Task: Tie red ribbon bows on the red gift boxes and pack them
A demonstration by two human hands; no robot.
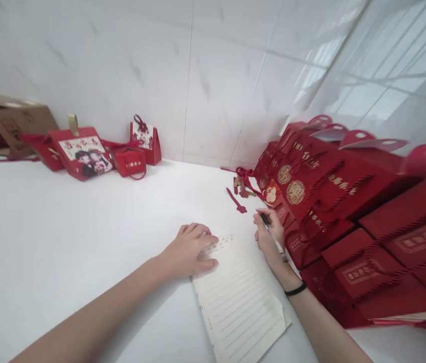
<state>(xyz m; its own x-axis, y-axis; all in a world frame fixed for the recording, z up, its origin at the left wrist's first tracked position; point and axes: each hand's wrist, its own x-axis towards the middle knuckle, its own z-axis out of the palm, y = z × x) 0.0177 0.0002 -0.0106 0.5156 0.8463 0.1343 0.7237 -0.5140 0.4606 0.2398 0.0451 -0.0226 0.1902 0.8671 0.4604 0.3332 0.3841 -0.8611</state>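
Two glossy white tiled walls [197, 75] meet at the far corner, and a plain white surface [46, 227] runs up to them. At the far left a brown cardboard box [16, 123] leans against the wall. To its right are a red gift box with a printed picture [82, 154], a small red box [131, 162] and a red pouch-shaped box with a bow [145, 137], all close to the wall.

Nearer to me, my left hand [192, 249] lies flat and open, its fingers spread on the top left corner of a lined pad [239, 302]. The pad lies on the surface between my hands, slanting toward the near right, with a few lines of writing at its top.

My right hand [269, 237] is closed around a pen [271, 232], its tip at the pad's upper right edge. A black band [295, 290] sits on that wrist.

Just beyond the right hand, loose red tassels and ribbon [243, 184] lie on the surface. To the right of them, a big stack of red gift boxes [349, 217] with gold emblems and cord handles fills that side, right beside my right hand. Above it, the right wall shows bright window reflections [386, 75].
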